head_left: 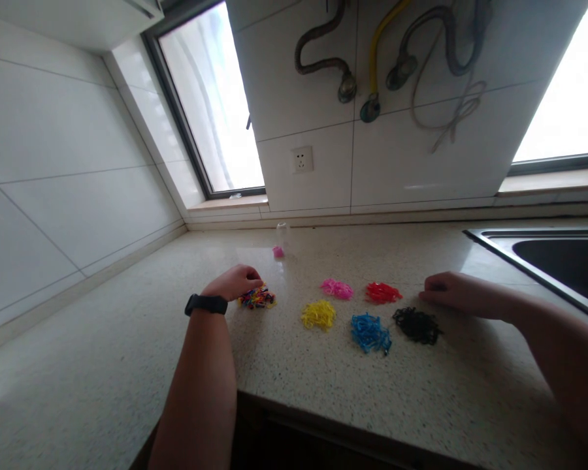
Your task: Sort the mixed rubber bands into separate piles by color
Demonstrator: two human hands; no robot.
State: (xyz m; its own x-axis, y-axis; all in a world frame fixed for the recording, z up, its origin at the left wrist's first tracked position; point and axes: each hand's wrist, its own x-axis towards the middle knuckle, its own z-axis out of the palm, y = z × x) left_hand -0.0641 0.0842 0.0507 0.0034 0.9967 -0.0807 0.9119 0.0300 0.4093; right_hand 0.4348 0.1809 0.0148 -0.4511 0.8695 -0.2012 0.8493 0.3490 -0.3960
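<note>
Head: clear container (283,236) near left hand (238,281)

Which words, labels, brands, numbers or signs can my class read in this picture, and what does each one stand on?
None: no text can be read anywhere.
Wall socket: its holes show; any small print is too blurred to read.
Black wristband: no lettering can be made out.
Clear container: no label can be made out.

1 yellow hose (375,55) and 2 grey hoses (318,66) hang between 2 windows (210,98), higher than a socket (302,159).
</note>
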